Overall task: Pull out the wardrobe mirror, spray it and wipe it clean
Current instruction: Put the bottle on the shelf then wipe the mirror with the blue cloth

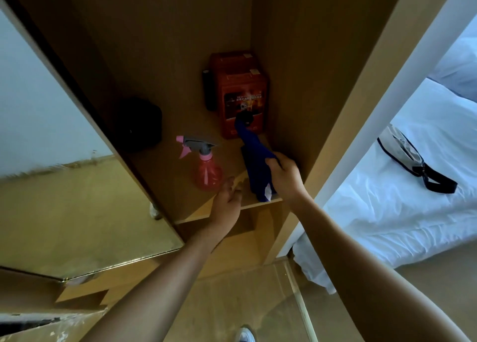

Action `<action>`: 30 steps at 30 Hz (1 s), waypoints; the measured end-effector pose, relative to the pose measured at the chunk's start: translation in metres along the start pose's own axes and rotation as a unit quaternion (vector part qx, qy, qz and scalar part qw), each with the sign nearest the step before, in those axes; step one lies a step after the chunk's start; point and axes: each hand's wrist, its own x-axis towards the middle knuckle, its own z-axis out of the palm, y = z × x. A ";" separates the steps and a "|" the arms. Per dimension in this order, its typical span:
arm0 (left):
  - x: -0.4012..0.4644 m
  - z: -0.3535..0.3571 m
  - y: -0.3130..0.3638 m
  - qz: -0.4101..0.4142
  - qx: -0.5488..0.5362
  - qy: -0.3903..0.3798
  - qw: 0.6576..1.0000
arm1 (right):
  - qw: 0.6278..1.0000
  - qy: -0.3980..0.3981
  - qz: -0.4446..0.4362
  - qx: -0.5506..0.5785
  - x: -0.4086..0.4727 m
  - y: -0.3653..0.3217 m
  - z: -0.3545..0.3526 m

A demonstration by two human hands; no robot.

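A pink spray bottle (206, 166) with a grey trigger head stands on the wardrobe shelf (227, 208). My left hand (228, 205) reaches over the shelf's front edge with fingers extended, just below and right of the bottle, holding nothing. My right hand (285, 176) grips a dark blue cloth (254, 161) that lies on the shelf right of the bottle. The pulled-out wardrobe mirror (59, 161) stands on the left, reflecting the wall and floor.
A red box (240, 94) stands at the back of the shelf, with a dark object (140, 125) to the left. A bed with white sheets (413, 187) and a strapped bag (410, 156) lies to the right. My shoe (245, 334) shows below.
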 end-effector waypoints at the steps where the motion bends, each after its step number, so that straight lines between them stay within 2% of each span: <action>1: -0.004 -0.002 0.003 0.001 -0.007 -0.004 1.000 | 0.999 -0.007 0.011 0.046 -0.007 -0.009 -0.004; 5: -0.020 -0.010 0.017 0.011 -0.066 -0.049 0.997 | 0.972 -0.066 0.052 0.220 -0.036 -0.038 -0.015; 11: -0.034 -0.022 0.027 -0.044 -0.118 -0.025 0.992 | 0.943 -0.098 0.089 0.305 -0.065 -0.051 -0.014; 15: -0.049 -0.032 0.025 -0.079 -0.145 -0.028 0.986 | 0.934 -0.103 0.100 0.327 -0.085 -0.049 -0.013; 21: -0.085 -0.053 0.014 -0.108 -0.194 0.022 0.975 | 0.932 -0.108 0.086 0.335 -0.128 -0.051 0.006; 26: -0.130 -0.089 -0.002 -0.158 -0.266 -0.003 0.951 | 0.938 -0.108 0.044 0.326 -0.178 -0.055 0.033; 30: -0.165 -0.130 -0.020 -0.189 -0.262 -0.022 0.946 | 0.940 -0.095 0.021 0.328 -0.228 -0.051 0.062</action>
